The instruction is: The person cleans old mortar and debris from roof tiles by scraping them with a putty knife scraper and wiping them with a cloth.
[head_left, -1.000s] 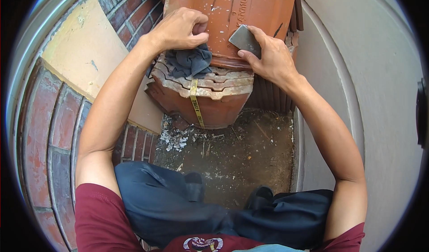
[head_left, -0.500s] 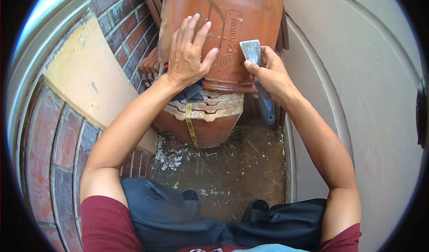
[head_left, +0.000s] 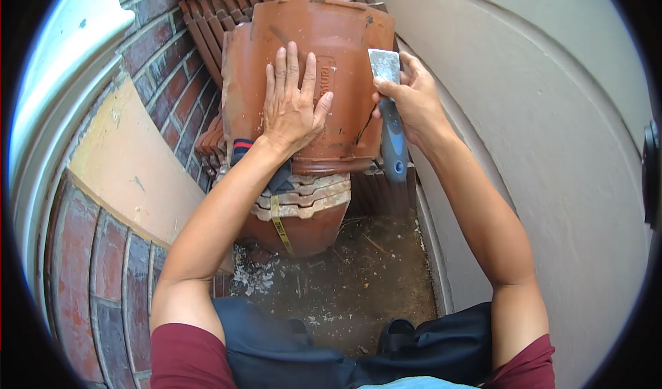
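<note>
A large orange clay roof tile (head_left: 348, 117) with raised lettering lies on top of a stack of tiles (head_left: 310, 227). My left hand (head_left: 295, 110) rests flat on its face, fingers stretched upward, covering part of the lettering. At the tile's right edge, my right hand (head_left: 418, 99) grips a putty knife (head_left: 393, 137). Its metal blade points up and its blue-grey handle hangs below my fingers. A dark cloth (head_left: 281, 180) with a red stripe is partly hidden behind my left wrist. Yellow tape (head_left: 278, 217) runs down the stack's front.
More roof tiles (head_left: 207, 41) stand in rows behind. A brick wall (head_left: 76, 251) with a beige panel (head_left: 148, 165) bounds the left, and a smooth pale wall (head_left: 552, 113) the right. White flakes (head_left: 252, 279) lie on the dirty floor (head_left: 386, 265).
The view has shifted, so the tile appears lower and further left, with more tile rows showing behind. My left hand now lies flatter on the tile. The right hand still holds the putty knife.
</note>
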Action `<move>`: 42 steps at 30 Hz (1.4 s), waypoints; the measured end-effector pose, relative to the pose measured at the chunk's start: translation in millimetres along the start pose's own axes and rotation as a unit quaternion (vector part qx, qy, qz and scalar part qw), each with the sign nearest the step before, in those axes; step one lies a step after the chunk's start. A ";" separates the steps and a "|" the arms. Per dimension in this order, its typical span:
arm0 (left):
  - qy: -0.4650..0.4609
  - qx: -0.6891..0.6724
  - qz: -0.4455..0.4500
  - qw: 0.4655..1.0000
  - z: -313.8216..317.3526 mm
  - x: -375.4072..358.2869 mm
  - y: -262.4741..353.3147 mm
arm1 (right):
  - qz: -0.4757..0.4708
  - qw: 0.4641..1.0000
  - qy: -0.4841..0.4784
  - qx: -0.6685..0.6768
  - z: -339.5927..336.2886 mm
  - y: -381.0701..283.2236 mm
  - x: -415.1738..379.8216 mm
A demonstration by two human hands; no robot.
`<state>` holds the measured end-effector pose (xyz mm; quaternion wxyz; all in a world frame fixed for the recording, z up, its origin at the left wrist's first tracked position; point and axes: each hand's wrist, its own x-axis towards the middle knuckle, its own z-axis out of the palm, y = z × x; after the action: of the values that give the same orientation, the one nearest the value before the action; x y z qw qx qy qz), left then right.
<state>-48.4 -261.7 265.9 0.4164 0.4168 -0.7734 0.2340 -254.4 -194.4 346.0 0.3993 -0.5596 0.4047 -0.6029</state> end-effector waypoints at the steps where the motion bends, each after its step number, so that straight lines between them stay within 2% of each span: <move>1: 0.002 0.002 -0.002 1.000 4.4 2.0 1.7 | -0.012 1.000 0.024 0.011 7.3 -6.1 3.0; 7: 0.006 -0.006 -0.015 1.000 6.0 1.9 5.9 | -0.097 0.993 0.054 0.044 29.9 -21.3 45.5; 10: -0.016 -0.026 -0.007 1.000 -5.3 4.3 2.6 | -0.135 0.978 0.099 0.122 32.6 -10.1 26.0; 11: 0.010 -0.024 -0.003 1.000 -12.9 6.0 7.7 | -0.121 0.975 0.101 0.154 32.9 -0.7 13.2; 14: -0.002 -0.039 0.043 0.998 -28.6 6.8 12.6 | -0.077 0.970 0.146 0.178 38.2 23.6 -28.3; 15: 0.039 -0.058 0.072 0.995 -35.7 10.1 18.1 | -0.052 0.965 0.154 0.206 39.3 32.6 -35.6; 19: -0.017 -0.126 0.053 0.990 -53.0 14.1 29.7 | -0.004 0.946 0.171 0.276 45.3 45.6 -37.2; 20: -0.088 -0.198 -0.027 0.976 -59.6 18.0 37.3 | 0.001 0.943 0.175 0.284 45.6 47.3 -36.3; 22: -0.223 -0.330 -0.185 0.899 -71.0 27.6 53.4 | -0.023 0.935 0.188 0.299 45.2 57.6 -29.7; 23: -0.278 -0.302 -0.175 0.895 -76.6 34.7 59.2 | -0.036 0.927 0.201 0.314 47.3 62.2 -25.6; 26: -0.353 -0.306 -0.238 0.852 -71.0 34.3 76.2 | -0.042 0.913 0.214 0.346 46.4 75.6 -23.9; 27: -0.357 -0.374 -0.190 0.835 -53.5 24.0 68.5 | -0.037 0.910 0.213 0.354 45.7 79.1 -25.4; 30: -0.328 -0.475 -0.225 0.785 -47.9 9.1 74.9 | -0.032 0.907 0.206 0.365 45.5 91.3 -19.3; 31: -0.347 -0.464 -0.322 0.749 -57.6 6.5 79.4 | -0.021 0.919 0.184 0.349 46.2 96.4 -20.0; 33: -0.323 -0.400 -0.339 0.788 -72.6 2.3 86.4 | -0.004 0.939 0.141 0.315 46.0 102.4 -21.9; 34: -0.310 -0.369 -0.343 0.806 -75.9 -2.9 87.6 | -0.011 0.942 0.154 0.298 50.1 105.5 -22.5; 35: -0.257 -0.338 -0.298 0.855 -66.9 -22.0 80.7 | -0.017 0.945 0.168 0.280 59.2 109.7 -24.1; 36: -0.234 -0.307 -0.258 0.886 -60.3 -34.6 76.3 | -0.024 0.948 0.182 0.261 67.1 115.6 -26.2; 37: -0.210 -0.275 -0.215 0.913 -54.7 -44.0 72.3 | -0.071 0.961 0.204 0.175 72.0 121.7 -28.5; 38: -0.187 -0.242 -0.171 0.936 -51.8 -49.1 70.2 | -0.064 0.965 0.196 0.160 71.0 124.3 -27.8; 39: -0.202 -0.315 -0.267 0.888 -60.0 -35.7 85.5 | -0.058 0.970 0.187 0.145 68.2 123.2 -25.1; 42: -0.198 -0.252 -0.231 0.919 -47.3 -21.7 90.5 | -0.044 0.978 0.188 0.079 54.0 114.9 -12.1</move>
<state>-96.5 -169.3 272.1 0.3882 0.5029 -0.7559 -0.1584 -196.5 -225.9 236.9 0.3325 -0.4203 0.3982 -0.7445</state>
